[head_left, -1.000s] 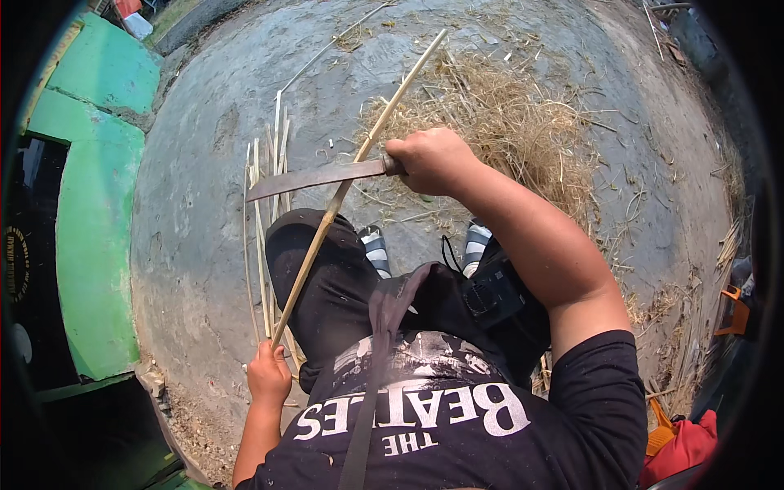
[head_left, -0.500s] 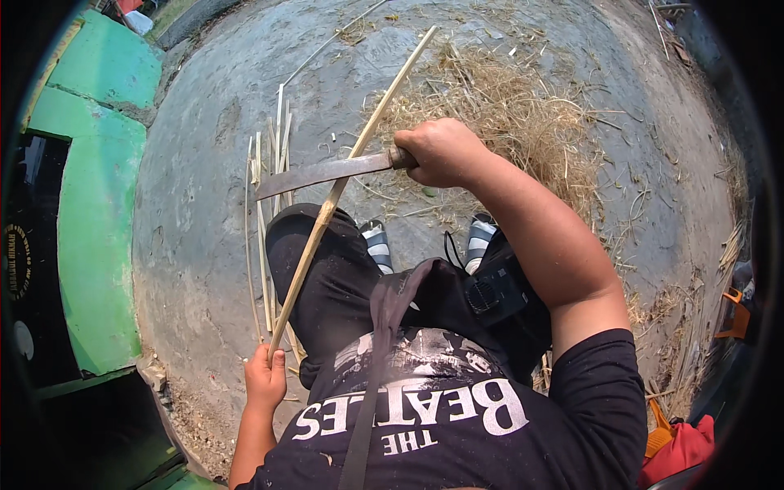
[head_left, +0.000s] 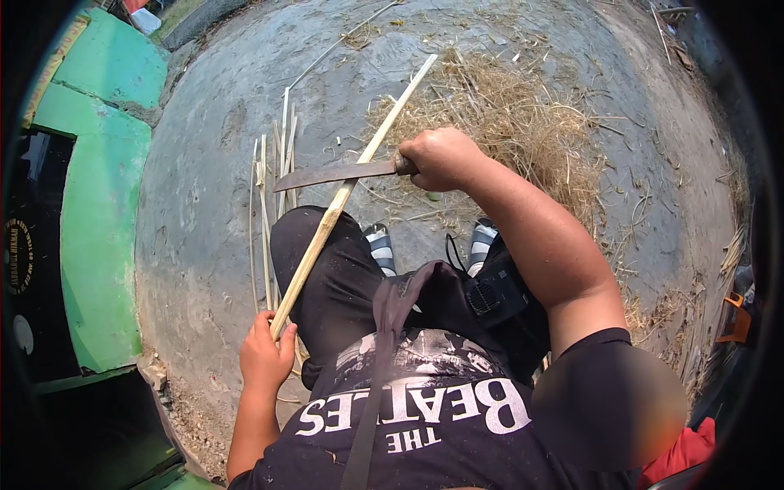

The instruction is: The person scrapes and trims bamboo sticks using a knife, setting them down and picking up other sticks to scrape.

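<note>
A long pale strip, seemingly bamboo [head_left: 320,237], slants across my left thigh, its far end up and to the right. My left hand [head_left: 268,353] is closed around its near end. In my right hand [head_left: 441,157] is the wooden handle of a machete [head_left: 331,174]. The blade lies crosswise over the strip, just beyond my knee, with its tip pointing left. Whether the edge bites into the strip cannot be made out.
Several thin strips [head_left: 265,220] lie on the grey concrete ground [head_left: 196,204] left of my leg. A heap of shavings [head_left: 531,122] spreads ahead to the right. A green wall [head_left: 102,237] stands at the left. A red cloth [head_left: 682,457] is at the lower right.
My left hand has moved a little forward, and the strip's far end sits slightly lower in view. The machete has shifted slightly right, still across the strip.
</note>
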A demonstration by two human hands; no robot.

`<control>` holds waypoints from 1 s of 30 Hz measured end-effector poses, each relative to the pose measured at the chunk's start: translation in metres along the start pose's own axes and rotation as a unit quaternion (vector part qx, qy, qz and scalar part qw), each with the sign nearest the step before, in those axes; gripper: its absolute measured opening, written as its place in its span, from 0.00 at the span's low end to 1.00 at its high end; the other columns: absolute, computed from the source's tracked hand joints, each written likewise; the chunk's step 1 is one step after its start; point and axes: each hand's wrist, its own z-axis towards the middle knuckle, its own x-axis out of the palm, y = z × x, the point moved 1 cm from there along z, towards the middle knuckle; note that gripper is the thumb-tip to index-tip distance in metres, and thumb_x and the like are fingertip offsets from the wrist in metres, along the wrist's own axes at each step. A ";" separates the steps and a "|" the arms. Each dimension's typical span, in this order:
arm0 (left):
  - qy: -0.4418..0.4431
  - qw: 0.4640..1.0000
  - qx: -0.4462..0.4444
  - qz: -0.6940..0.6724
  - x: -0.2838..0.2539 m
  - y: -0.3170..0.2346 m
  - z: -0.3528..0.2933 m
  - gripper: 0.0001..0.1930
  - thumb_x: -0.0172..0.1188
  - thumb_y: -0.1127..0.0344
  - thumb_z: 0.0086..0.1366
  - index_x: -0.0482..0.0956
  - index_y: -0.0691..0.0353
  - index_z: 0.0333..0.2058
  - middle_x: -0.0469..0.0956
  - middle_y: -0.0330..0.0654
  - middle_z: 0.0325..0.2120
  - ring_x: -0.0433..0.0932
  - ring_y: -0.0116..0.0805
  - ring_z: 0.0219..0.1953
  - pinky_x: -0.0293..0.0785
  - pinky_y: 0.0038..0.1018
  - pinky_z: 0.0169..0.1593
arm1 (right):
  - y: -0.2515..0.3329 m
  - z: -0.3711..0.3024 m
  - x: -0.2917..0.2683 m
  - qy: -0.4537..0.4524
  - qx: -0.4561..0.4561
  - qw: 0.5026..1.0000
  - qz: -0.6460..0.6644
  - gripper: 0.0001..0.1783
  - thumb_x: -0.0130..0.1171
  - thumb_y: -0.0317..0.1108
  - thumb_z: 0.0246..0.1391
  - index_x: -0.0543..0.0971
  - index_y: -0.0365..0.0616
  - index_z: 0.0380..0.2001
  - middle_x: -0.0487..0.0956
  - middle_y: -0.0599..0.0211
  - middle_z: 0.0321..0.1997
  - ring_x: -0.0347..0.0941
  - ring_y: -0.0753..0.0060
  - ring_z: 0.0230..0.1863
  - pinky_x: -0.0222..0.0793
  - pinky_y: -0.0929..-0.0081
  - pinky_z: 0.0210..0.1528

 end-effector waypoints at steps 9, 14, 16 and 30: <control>0.094 0.985 -0.005 -0.143 0.027 0.016 -0.014 0.25 0.54 0.43 0.73 0.72 0.64 0.34 0.76 0.56 0.20 0.78 0.63 0.26 0.70 0.47 0.28 | 0.003 -0.006 -0.008 -0.031 -0.056 0.995 0.072 0.12 0.65 0.37 0.41 0.82 0.49 0.33 0.84 0.57 0.32 0.82 0.47 0.37 0.78 0.53 0.40; 0.085 0.991 0.017 -0.105 0.037 0.013 -0.011 0.26 0.50 0.42 0.75 0.71 0.63 0.33 0.76 0.57 0.20 0.78 0.65 0.26 0.69 0.49 0.27 | -0.030 0.005 0.017 -0.012 0.038 0.995 0.094 0.13 0.64 0.38 0.45 0.83 0.49 0.36 0.85 0.57 0.33 0.83 0.49 0.37 0.79 0.53 0.42; 0.082 0.994 0.008 -0.077 0.039 0.013 -0.015 0.25 0.51 0.43 0.75 0.71 0.63 0.33 0.76 0.57 0.20 0.77 0.65 0.26 0.69 0.50 0.27 | -0.005 0.000 -0.001 0.007 0.027 0.998 0.056 0.12 0.64 0.39 0.46 0.83 0.48 0.35 0.84 0.57 0.32 0.83 0.48 0.37 0.79 0.53 0.41; 0.030 0.992 0.022 -0.118 0.048 0.027 -0.023 0.26 0.53 0.43 0.74 0.71 0.63 0.29 0.74 0.56 0.17 0.77 0.65 0.23 0.69 0.49 0.25 | -0.004 0.007 0.010 -0.023 -0.061 0.998 0.019 0.09 0.65 0.38 0.47 0.81 0.48 0.32 0.84 0.57 0.30 0.82 0.47 0.36 0.78 0.52 0.40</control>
